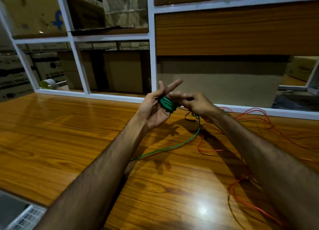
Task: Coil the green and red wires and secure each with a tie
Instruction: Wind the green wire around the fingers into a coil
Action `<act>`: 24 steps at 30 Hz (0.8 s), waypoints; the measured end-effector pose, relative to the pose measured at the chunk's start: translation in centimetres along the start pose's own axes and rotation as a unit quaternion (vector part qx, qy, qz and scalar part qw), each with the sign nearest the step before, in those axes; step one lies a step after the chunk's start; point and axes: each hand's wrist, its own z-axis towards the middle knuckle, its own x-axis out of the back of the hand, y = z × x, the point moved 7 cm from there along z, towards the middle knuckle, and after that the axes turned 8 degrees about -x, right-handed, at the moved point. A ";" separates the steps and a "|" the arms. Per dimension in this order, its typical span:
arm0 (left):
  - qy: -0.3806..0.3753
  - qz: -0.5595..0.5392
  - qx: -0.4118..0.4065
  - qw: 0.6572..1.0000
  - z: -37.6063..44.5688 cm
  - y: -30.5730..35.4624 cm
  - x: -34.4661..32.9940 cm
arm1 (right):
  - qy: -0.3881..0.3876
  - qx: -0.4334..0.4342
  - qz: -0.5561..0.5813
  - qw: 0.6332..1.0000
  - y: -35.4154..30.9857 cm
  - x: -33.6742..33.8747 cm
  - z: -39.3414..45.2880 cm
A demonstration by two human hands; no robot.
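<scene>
Head view: the winding of the green wire (168,104) was the step in hand. Its coil was kept round the fingers (170,85) of the left hand (155,107), which were spread apart. The right hand (196,105) was pinched on the same wire, and the loose tail ran down over the worktop (51,135). One green wire and one red wire (259,119) were counted; the red one lay uncoiled at the right side. A thin dark strand (189,118), perhaps a tie, was seen under the hands. Next, the remaining tail probably had to be wound, then tied.
</scene>
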 end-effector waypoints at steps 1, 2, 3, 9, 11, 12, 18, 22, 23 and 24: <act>0.012 -0.021 -0.014 1.000 0.1 0.2 0.0 | -0.002 -0.006 -0.009 1.000 0.1 -0.3 -0.2; 0.026 -0.039 -0.031 0.998 0.3 0.4 0.2 | -0.007 -0.014 -0.016 1.000 0.1 -0.7 -0.4; 0.043 -0.048 -0.048 0.997 0.4 0.7 0.5 | -0.019 -0.020 -0.020 0.999 0.0 -1.1 -0.7; 0.164 0.029 -0.133 0.977 0.5 2.2 2.5 | -0.125 -0.054 -0.065 0.988 -1.2 -3.7 -3.2; 0.188 0.148 -0.147 0.960 0.3 2.6 3.0 | -0.141 -0.086 -0.088 0.982 -1.3 -3.7 -3.7; 0.196 0.198 -0.149 0.949 0.2 2.7 3.1 | -0.141 -0.097 -0.093 0.981 -1.3 -3.5 -3.8; 0.163 0.422 -0.119 0.884 0.1 2.0 2.5 | -0.123 -0.126 -0.031 0.984 -2.0 -3.0 -3.9; 0.147 0.552 -0.088 0.816 0.0 2.5 3.5 | -0.113 -0.144 -0.017 0.983 -2.5 -2.2 -4.2; 0.147 0.581 -0.078 0.797 0.0 2.5 3.6 | -0.105 -0.146 -0.024 0.983 -2.6 -2.0 -4.3; 0.141 0.610 -0.069 0.777 0.2 2.3 3.7 | -0.096 -0.146 -0.032 0.984 -2.7 -1.8 -4.4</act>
